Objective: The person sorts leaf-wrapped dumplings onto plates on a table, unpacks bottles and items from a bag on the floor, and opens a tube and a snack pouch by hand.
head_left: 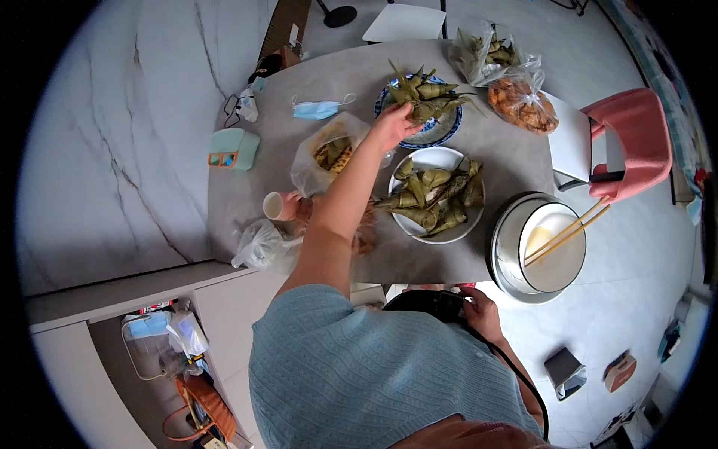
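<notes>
Left hand on the leaf-wrapped bundle, right hand at my waist

I have my left hand (395, 127) stretched across the grey table (520, 176), fingers curled onto a green leaf-wrapped bundle (430, 91). The bundle is at the blue-rimmed plate (441, 138), its leaf tips poking up past the rim; I cannot tell whether its underside touches the plate. My right hand (483, 316) is down by my waist, narrowed, its fingertips at a black box (447, 304); I cannot tell whether they grip it.

Nearer to me than the plate stands a white bowl (435, 157) of more leaf parcels (422, 196). Just left of my forearm, an open clear bag (305, 161) holds further wrapped pieces, with a blue face mask (315, 110) lying beyond it. A paper cup (275, 206) sits near the left side. To my right, two chopsticks (566, 238) lean in a white pot (570, 263). Past the plate, a tied bag of brown food (522, 106) rests by the table's edge.
</notes>
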The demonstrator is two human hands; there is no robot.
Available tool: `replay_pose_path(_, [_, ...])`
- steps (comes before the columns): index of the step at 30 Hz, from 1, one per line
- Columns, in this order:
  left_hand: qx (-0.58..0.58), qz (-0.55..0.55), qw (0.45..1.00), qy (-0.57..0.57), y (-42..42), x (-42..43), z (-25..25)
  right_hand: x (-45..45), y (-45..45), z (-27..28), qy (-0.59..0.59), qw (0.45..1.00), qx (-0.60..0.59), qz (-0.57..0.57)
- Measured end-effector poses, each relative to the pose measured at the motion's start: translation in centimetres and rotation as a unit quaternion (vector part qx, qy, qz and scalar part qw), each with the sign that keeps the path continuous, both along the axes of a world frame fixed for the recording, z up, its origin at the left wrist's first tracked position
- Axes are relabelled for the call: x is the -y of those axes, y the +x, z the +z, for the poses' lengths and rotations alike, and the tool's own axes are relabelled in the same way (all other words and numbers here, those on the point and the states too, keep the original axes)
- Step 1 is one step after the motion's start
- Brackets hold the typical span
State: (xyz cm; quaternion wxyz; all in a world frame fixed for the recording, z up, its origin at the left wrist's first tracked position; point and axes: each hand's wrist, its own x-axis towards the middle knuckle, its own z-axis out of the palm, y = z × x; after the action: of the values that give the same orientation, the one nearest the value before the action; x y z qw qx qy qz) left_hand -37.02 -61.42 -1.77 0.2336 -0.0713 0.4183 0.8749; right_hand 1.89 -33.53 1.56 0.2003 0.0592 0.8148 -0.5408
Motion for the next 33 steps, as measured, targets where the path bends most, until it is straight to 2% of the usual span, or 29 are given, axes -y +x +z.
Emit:
replay_pose_path(1, [0.01, -0.011, 0.999, 0.05, 0.1, 0.4, 0.1, 0.1, -0.1, 0.1, -0.006, 1.0, -0.007, 0.002])
replay_pose_path(2, [0.009, -0.008, 0.999, 0.05, 0.3, 0.7, 0.2, 0.2, -0.2, 0.3, -0.006, 1.0, -0.007, 0.005])
replay_pose_path(4, [0.03, -0.042, 0.984, 0.172, 1.2, 1.3, 1.4, 0.3, -0.4, 0.7, -0.003, 1.0, 0.014, 0.018])
replay_pose_path(8, [0.023, -0.015, 0.974, 0.224, 4.0, 3.6, 4.3, 0.2, -0.3, -0.2, 0.0, 0.999, -0.011, 0.045])
replay_pose_path(10, [0.018, 0.077, 0.99, 0.119, 6.2, 6.0, 6.3, 0.6, -0.7, 0.4, 0.009, 0.995, -0.07, 0.065])
replay_pose_path(11, [-0.01, 0.093, 0.993, 0.076, 7.0, 7.8, 6.1, 0.4, -0.3, -0.7, -0.011, 0.999, 0.007, 0.045])
replay_pose_path(12, [-0.012, 0.099, 0.992, 0.073, 7.8, 9.6, 6.2, 0.3, -0.3, -0.9, -0.014, 0.999, 0.006, 0.051])
replay_pose_path(14, [-0.079, 0.088, 0.985, -0.124, 9.2, 12.8, 6.7, 0.4, -0.5, -1.2, -0.021, 0.998, -0.004, 0.061])
replay_pose_path(15, [-0.079, 0.093, 0.984, -0.126, 10.5, 12.9, 8.5, 0.5, -0.7, -0.7, -0.001, 0.997, 0.002, 0.08])
replay_pose_path(16, [-0.092, 0.073, 0.939, -0.324, 12.3, 12.3, 11.6, 0.6, -0.8, -0.4, -0.002, 0.996, 0.001, 0.085])
replay_pose_path(17, [-0.098, 0.05, 0.854, -0.508, 13.4, 12.2, 13.3, 0.7, -1.0, -0.2, -0.003, 0.996, -0.006, 0.088])
replay_pose_path(18, [-0.097, 0.054, 0.853, -0.51, 13.5, 12.8, 13.1, 0.8, -1.1, -0.2, -0.004, 0.996, -0.013, 0.091])
replay_pose_path(20, [-0.076, -0.14, 0.737, -0.656, 13.1, 14.3, 11.3, 0.9, -1.2, -0.3, -0.007, 0.995, -0.03, 0.097])
replay_pose_path(21, [-0.076, -0.138, 0.738, -0.656, 12.8, 14.7, 10.1, 1.0, -1.2, -0.4, -0.009, 0.994, -0.045, 0.099])
replay_pose_path(23, [-0.03, -0.229, 0.633, -0.739, 12.0, 14.7, 7.4, 1.0, -1.1, -0.9, -0.016, 0.994, -0.048, 0.1])
replay_pose_path(24, [-0.03, -0.228, 0.634, -0.738, 11.7, 14.7, 6.2, 1.0, -1.1, -1.0, -0.022, 0.993, -0.05, 0.1])
replay_pose_path(26, [-0.049, -0.278, 0.465, -0.839, 11.1, 14.5, 4.5, 1.3, -1.3, -0.4, -0.011, 0.993, -0.045, 0.106])
replay_pose_path(30, [0.038, -0.363, 0.459, -0.81, 8.4, 12.3, 4.9, 1.6, -1.4, -0.2, 0.0, 0.993, -0.049, 0.104])
replay_pose_path(32, [0.024, -0.217, 0.507, -0.834, 7.4, 11.5, 3.6, 1.7, -1.3, -0.4, 0.002, 0.994, -0.041, 0.104])
replay_pose_path(33, [0.022, -0.219, 0.507, -0.833, 7.0, 11.5, 2.7, 1.8, -1.3, -0.5, 0.005, 0.994, -0.035, 0.104])
